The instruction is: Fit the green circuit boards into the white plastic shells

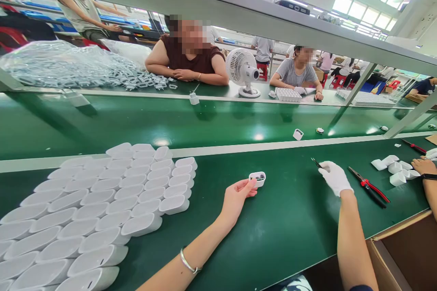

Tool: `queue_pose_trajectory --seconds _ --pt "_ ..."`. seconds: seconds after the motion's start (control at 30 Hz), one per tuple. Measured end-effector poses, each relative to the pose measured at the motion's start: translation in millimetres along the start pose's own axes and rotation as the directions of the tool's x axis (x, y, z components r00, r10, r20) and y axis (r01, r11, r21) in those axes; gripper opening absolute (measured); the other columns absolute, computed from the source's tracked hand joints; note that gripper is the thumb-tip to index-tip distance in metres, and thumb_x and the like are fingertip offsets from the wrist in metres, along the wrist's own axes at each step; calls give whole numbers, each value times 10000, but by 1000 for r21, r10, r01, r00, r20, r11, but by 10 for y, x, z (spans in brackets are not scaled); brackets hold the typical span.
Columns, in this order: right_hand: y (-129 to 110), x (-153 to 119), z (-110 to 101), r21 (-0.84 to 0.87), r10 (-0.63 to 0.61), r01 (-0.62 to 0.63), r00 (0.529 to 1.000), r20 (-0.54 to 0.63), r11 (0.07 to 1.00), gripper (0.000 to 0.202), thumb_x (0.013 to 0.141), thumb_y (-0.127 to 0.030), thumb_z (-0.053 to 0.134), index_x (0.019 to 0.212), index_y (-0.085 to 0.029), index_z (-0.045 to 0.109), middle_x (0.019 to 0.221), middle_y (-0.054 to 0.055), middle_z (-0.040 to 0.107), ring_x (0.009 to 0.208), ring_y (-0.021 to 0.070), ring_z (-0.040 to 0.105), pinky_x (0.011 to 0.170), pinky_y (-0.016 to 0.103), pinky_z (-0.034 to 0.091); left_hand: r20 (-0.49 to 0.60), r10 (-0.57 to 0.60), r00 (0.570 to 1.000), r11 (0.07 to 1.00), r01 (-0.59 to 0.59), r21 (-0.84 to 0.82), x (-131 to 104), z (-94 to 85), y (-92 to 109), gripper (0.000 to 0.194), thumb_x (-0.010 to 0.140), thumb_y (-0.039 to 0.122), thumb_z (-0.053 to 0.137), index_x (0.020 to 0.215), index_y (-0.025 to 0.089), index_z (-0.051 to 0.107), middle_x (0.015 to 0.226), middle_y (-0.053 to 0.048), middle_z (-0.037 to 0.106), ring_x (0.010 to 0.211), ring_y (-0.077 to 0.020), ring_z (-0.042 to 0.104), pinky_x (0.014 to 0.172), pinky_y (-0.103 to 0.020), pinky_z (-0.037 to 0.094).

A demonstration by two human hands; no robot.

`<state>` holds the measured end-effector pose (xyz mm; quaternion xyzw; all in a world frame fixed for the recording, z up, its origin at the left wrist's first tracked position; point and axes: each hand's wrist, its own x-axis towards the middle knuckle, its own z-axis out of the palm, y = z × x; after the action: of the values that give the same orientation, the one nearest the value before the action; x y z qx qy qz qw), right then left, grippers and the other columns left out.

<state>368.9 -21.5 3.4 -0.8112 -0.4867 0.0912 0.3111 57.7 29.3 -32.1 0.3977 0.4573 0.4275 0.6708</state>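
Note:
Between the fingers and thumb of my left hand (239, 196) is a small white plastic housing (258, 186), its open side facing up. Dark electronic parts show inside it. My right hand (334, 178), in a white glove, grips a pair of tweezers (316, 163) with the thin tips pointing up and to the left, apart from the housing. Red-and-black pliers (370, 186) lie on the green bench just right of the gloved hand. To the left of my left hand, many similar white housings (139, 207) stand in close rows.
Loose white pieces (398, 177) lie by a co-worker's hand (423, 166) at the right. A cardboard box (403, 250) sits below the bench edge. Beyond the white strip, a green belt carries a white housing (298, 134). A shelf beam (205, 2) crosses overhead; people sit opposite beside a fan (242, 70).

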Motion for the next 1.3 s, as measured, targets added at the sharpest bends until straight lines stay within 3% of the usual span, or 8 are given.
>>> queue_pose_trajectory --seconds 0.1,0.17,0.23,0.5,0.6,0.8,1.07,1.3 --pt "-470 -188 200 145 -205 199 978 29 969 257 848 -294 481 1064 -220 598 944 40 668 804 160 626 693 280 497 -49 44 998 999 -43 18 0 18 -25 459 565 416 789 889 104 698 782 -80 713 657 -163 622 721 -315 508" --pt "-732 -372 325 249 -460 437 887 43 864 250 857 -268 464 1050 -225 616 905 43 658 775 159 608 699 283 482 -93 74 993 997 -72 24 4 26 -39 466 571 418 782 915 120 683 794 -63 706 674 -159 615 741 -319 500" --pt "-896 -533 438 233 -608 583 792 51 778 244 850 -226 469 1026 -233 638 823 32 651 682 142 578 646 263 453 -126 96 987 995 -93 31 8 29 -45 460 591 435 763 916 123 671 786 -52 696 671 -152 605 736 -312 494" --pt "-881 -608 747 -45 -742 741 671 -1 670 313 867 -190 401 1008 -213 680 716 37 668 521 108 511 525 230 352 -117 88 989 996 -84 41 13 22 -53 453 615 482 727 853 101 665 719 -59 691 606 -147 595 635 -284 493" --pt "-858 -589 764 -70 -750 747 660 -33 661 331 880 -190 382 1006 -203 688 684 41 670 506 110 506 520 232 349 -111 89 990 996 -85 36 17 19 -64 446 621 478 727 843 96 666 711 -66 693 601 -152 601 624 -287 496" --pt "-855 -588 748 -56 -724 722 689 -33 690 303 875 -206 414 996 -226 691 718 36 676 527 106 520 527 228 346 -128 102 987 995 -99 34 8 18 -65 447 615 479 728 848 103 667 716 -62 690 601 -159 607 636 -297 495" --pt "-847 -585 732 -74 -748 744 663 -37 664 297 845 -171 427 943 -231 701 672 23 660 506 100 502 525 224 343 -146 120 982 993 -117 28 -15 35 -35 454 595 470 744 854 107 660 707 -49 669 600 -148 587 636 -289 486" --pt "-838 -565 766 -79 -740 736 671 -43 672 294 840 -169 432 944 -234 699 702 25 678 512 99 513 523 222 341 -143 127 982 992 -123 35 -29 39 -15 442 585 458 752 851 115 668 694 -39 659 597 -147 578 636 -287 481"
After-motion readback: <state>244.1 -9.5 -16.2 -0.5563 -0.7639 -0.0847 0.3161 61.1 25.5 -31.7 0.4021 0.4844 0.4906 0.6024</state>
